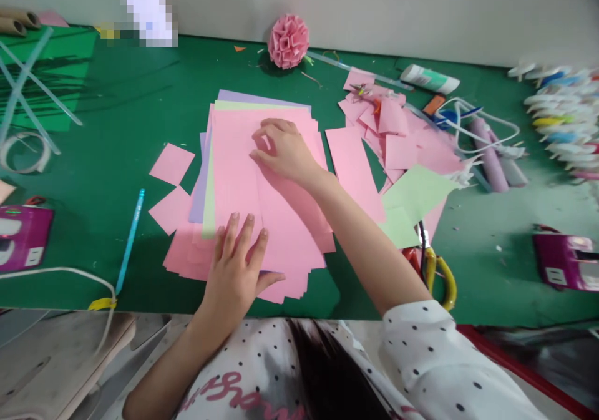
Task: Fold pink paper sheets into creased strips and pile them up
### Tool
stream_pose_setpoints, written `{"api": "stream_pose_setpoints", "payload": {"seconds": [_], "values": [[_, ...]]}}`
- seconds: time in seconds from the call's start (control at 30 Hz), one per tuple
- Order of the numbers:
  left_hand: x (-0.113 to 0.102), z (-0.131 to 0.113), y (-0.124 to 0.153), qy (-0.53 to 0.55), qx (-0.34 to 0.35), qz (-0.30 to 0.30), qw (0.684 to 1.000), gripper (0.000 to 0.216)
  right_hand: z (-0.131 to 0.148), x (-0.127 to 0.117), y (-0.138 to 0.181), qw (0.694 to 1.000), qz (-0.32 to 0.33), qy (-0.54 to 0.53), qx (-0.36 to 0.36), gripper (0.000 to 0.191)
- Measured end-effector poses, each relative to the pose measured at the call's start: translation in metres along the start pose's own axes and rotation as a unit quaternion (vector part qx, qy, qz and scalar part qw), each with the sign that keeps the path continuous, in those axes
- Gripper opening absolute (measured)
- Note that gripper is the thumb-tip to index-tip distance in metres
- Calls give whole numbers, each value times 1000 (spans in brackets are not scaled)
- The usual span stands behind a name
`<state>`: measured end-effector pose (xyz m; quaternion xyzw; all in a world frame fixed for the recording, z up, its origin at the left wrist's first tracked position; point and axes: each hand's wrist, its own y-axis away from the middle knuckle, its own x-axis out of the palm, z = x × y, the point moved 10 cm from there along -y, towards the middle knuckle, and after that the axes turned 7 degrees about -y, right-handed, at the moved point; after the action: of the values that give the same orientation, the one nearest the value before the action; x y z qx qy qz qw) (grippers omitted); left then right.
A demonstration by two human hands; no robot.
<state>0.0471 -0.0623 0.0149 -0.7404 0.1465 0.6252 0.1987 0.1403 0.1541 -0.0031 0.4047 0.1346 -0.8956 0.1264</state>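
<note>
A stack of paper sheets [234, 158] lies on the green table, pink on top, with lavender and light green edges showing beneath. My left hand [238, 261] rests flat on the lower part of the stack, fingers spread. Over the upper part is my right hand [285, 151], its fingers loosely curled and a gap between thumb and forefinger; nothing shows in that gap. A long thin line, an edge or a crease, runs down the top pink sheet between the two hands. Left of the stack are two small pink squares [172, 164]; a pink strip [353, 167] lies to its right.
A pink folded-paper ball [289, 41] stands at the back. Rightward lie a pile of pink pieces [397, 133], light green paper [416, 195], yellow-handled scissors [447, 279] and a glue stick [430, 78]. A blue pencil [131, 239] and a purple device [23, 236] are at left.
</note>
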Motion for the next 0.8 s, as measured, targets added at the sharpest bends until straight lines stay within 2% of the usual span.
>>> {"api": "stream_pose_setpoints", "payload": {"seconds": [0.07, 0.23, 0.33, 0.43, 0.5, 0.57, 0.67, 0.73, 0.8], "values": [[-2, 1, -2, 10, 1, -12, 1000, 65, 1, -8, 0, 1000, -1, -27, -7, 24], [-8, 7, -7, 38, 4, -45, 998, 40, 6, -27, -2, 998, -12, -69, 10, 39], [-13, 12, -10, 43, -2, -65, 997, 27, 10, -40, -2, 999, -22, -44, 3, 32], [-17, 18, -12, 40, -6, -78, 996, 17, 6, -42, 4, 998, 23, -57, 16, 13], [-19, 22, -14, 32, -10, -79, 996, 13, -3, -38, 15, 992, 63, -102, 48, 12], [-21, 26, -18, 16, -10, -73, 997, 13, -10, -38, 28, 987, 69, -128, 72, 20], [-22, 29, -28, -5, 2, -58, 998, 14, -11, -42, 46, 995, 28, -72, 59, 45], [-19, 31, -41, -7, 9, -34, 999, 15, -13, -38, 58, 996, 21, -50, 71, 65], [-10, 33, -59, -4, 8, 12, 1000, 20, -15, -32, 68, 993, 26, -55, 99, 73]]}}
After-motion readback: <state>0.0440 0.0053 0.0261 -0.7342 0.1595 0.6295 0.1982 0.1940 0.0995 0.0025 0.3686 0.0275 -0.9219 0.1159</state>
